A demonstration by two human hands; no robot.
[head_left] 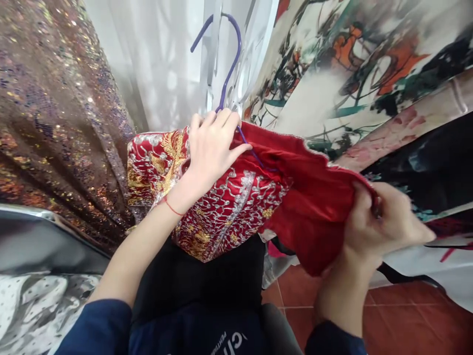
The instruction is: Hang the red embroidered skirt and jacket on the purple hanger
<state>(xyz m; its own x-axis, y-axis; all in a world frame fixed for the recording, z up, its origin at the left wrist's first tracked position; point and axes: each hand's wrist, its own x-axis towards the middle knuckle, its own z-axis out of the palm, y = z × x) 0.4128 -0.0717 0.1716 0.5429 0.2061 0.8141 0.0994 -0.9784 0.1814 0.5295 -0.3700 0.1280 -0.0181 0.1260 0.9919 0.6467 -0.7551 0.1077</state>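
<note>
A red garment (236, 212) with silver and gold embroidery hangs on a purple clothes hanger (239, 42), whose hook rises above it. My left hand (212, 145) is closed over the neck of the hanger and the garment's top edge, thumb pointing right. Below the thumb, one purple hanger arm slants down inside the garment. At the right, my right hand (382, 219) grips the silver-trimmed edge of the open front panel and holds it out, so the plain red lining (314, 197) shows. Motion blurs this hand slightly.
Sequined brown fabric (66, 98) hangs at the left, white curtain (158, 59) behind. Patterned cloth (351, 64) fills the upper right. A grey chair back (44, 241) and dotted cloth (40, 305) stand at lower left. The floor (299, 291) has red tiles.
</note>
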